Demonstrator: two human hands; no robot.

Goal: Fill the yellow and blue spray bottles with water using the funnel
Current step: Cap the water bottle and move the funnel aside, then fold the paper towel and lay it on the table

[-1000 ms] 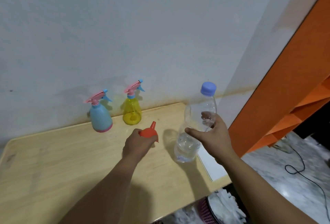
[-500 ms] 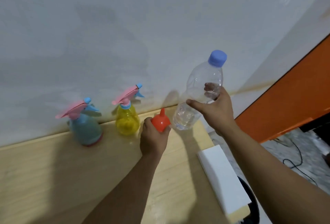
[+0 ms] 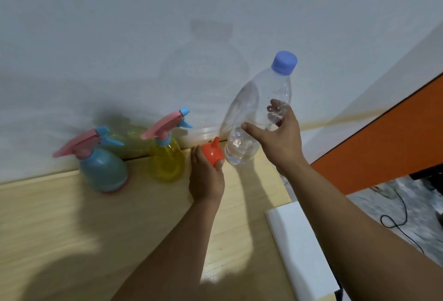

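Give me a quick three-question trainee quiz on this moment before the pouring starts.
1. True or false: the water bottle in the right hand is uncapped.
2. What does the left hand hold? A) the orange funnel B) a spray head C) a cloth
3. Fill in: the spray bottle nearer the funnel is the ____ one.

Key:
1. False; its blue cap is on.
2. A.
3. Yellow; the blue bottle stands farther left.
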